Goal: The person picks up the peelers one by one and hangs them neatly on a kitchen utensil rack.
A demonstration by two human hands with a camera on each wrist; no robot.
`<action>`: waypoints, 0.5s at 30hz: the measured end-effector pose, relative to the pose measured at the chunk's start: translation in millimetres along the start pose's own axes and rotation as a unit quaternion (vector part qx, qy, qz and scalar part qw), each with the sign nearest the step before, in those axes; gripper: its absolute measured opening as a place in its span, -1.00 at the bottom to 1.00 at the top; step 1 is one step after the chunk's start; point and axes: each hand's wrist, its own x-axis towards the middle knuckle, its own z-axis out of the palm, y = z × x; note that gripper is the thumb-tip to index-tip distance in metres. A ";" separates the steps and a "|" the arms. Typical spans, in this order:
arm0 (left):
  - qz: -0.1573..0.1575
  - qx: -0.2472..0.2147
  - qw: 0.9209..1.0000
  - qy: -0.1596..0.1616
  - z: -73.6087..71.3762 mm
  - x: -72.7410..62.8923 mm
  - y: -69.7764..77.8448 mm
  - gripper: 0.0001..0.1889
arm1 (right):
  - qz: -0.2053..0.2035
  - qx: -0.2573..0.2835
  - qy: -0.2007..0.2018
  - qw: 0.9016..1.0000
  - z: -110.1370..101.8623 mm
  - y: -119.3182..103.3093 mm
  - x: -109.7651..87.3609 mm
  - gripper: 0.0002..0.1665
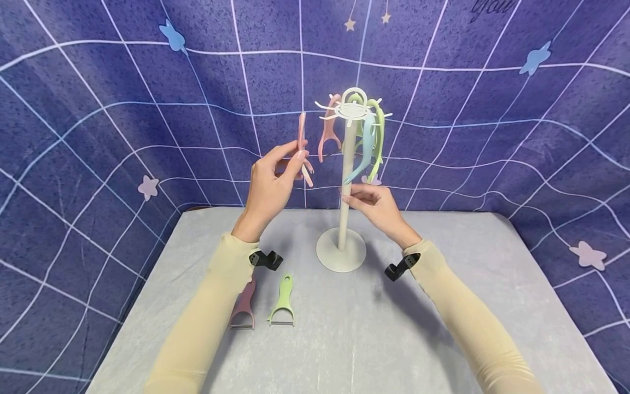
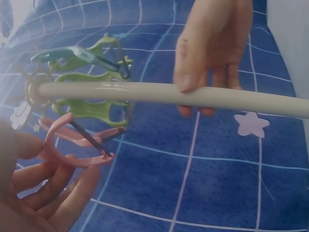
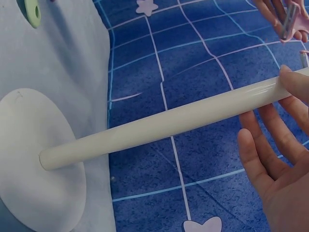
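Observation:
My left hand (image 1: 274,178) pinches a pink peeler (image 1: 302,131), held upright just left of a white stand with hooks round its top. The right hand (image 1: 376,205) grips the stand's pole (image 1: 346,164) between thumb and fingers, about halfway up. From the hooks hang another pink peeler (image 1: 330,128), a blue peeler (image 1: 367,145) and green peelers (image 1: 379,139), partly hidden behind one another. In the left wrist view the held peeler's blade end (image 2: 79,142) points away from the palm, in front of the hanging pink one.
On the grey table (image 1: 305,355) lie a green peeler (image 1: 284,301) and a dark pink peeler (image 1: 244,309), the latter partly covered by the left sleeve. The stand's round base (image 1: 341,260) rests near the table's back. A blue patterned curtain (image 1: 443,142) hangs behind.

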 end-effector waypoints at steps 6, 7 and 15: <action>-0.002 -0.011 1.000 -0.004 1.3 10.0 8.2 -0.65 | -0.004 -0.002 -0.001 1.000 0.0 0.1 0.2 -0.75; -0.003 -0.012 1.000 -0.004 1.8 11.7 9.2 -0.65 | -0.004 -0.002 -0.002 1.000 -0.1 0.0 0.2 -0.75; 0.013 -0.029 0.999 -0.005 5.4 22.2 15.9 -0.65 | -0.009 -0.004 -0.007 1.000 -0.6 0.9 0.7 -0.75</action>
